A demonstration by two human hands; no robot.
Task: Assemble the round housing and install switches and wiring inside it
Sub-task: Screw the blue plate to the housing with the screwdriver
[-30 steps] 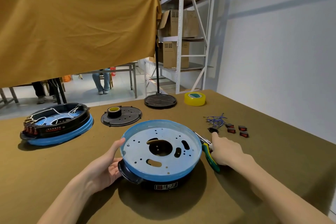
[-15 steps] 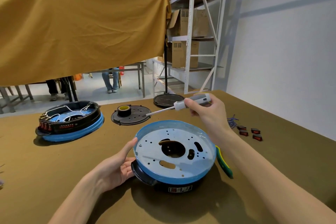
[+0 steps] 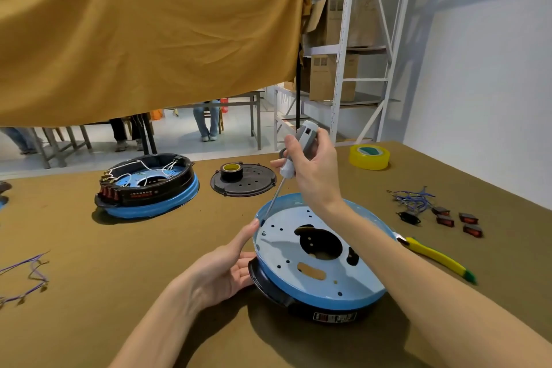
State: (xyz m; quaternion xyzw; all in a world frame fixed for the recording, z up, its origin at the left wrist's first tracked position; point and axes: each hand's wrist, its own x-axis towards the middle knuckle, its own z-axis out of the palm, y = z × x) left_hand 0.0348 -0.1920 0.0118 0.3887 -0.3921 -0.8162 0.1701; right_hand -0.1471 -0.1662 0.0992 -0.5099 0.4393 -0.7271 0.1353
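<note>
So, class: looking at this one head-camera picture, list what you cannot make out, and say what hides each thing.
- Screwdriver tip: too small to tell whether it sits in a screw; it meets the housing rim beside the left hand.
- Housing label: print too small to read.
- Screwdriver handle middle: covered by the right hand.
- Purple wires: cut off by the left edge.
- Pliers jaws: hidden behind the housing.

Table [image 3: 89,293] with olive-brown cover. Near middle: round blue housing [image 3: 328,299] on black base. Far left: second housing [image 3: 149,206], wired, red switches in its side. Behind centre: black perforated disc [image 3: 254,185]. Far right: yellow tape roll [image 3: 369,157]. Right: blue wire bundle [image 3: 413,199], loose red switches [image 3: 454,219], yellow-handled tool [image 3: 439,257]. Left edge: purple wires [image 3: 27,272].
</note>
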